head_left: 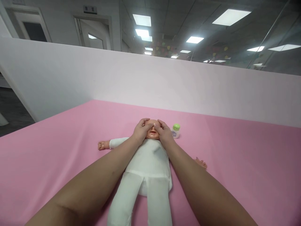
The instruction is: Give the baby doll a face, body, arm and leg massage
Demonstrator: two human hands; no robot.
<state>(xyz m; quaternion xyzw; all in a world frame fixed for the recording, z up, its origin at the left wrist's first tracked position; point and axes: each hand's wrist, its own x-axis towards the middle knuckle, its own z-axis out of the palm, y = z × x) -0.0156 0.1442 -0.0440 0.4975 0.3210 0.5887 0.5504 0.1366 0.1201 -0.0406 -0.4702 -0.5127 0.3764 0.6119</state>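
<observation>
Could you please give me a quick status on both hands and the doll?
Left hand and right hand both pressed on doll's face. Doll flat on its back, pink surface. Small green-capped bottle beside head, untouched.

— Can you read any words here?

— Not really. The little bottle (176, 130) has a label with blue print on it, but the letters are too small to read.

— Anything else?

— Far behind the bottle, up and to the left, a small sign (90, 9) hangs over a door (94, 33). It has two marks on it. They are too blurry to make out.
</observation>
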